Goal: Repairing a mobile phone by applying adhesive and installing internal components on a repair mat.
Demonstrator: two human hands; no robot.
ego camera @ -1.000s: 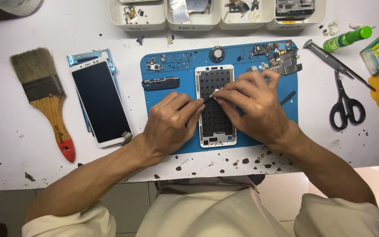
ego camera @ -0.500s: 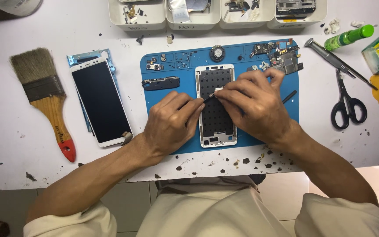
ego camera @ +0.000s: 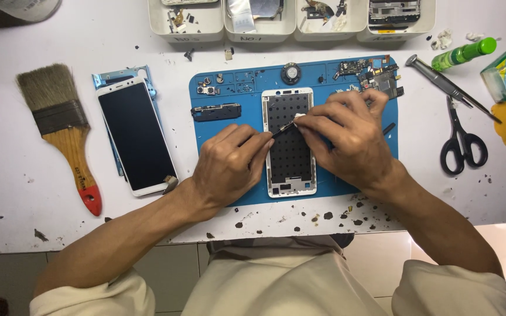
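Observation:
A white phone frame (ego camera: 289, 153) with a dark perforated inside lies upright on the blue repair mat (ego camera: 238, 108). My left hand (ego camera: 229, 165) rests on the mat at the frame's left edge and pinches a thin dark tool (ego camera: 282, 129) that points up to the right over the frame. My right hand (ego camera: 346, 137) covers the frame's right side and pinches a small white piece (ego camera: 300, 117) at the tool's tip. Loose phone parts lie on the mat: a dark strip (ego camera: 216, 111), a round speaker (ego camera: 290, 73) and a circuit board (ego camera: 376, 76).
A white phone (ego camera: 137, 134) with a black screen lies left of the mat, beside a wooden paintbrush (ego camera: 65, 126). Black scissors (ego camera: 462, 143), metal tweezers (ego camera: 449, 86) and a green bottle (ego camera: 462, 54) lie to the right. White parts trays (ego camera: 291, 26) line the far edge.
Both hands stay over the frame. My fingers and the tool tip have shifted only slightly near its upper middle.

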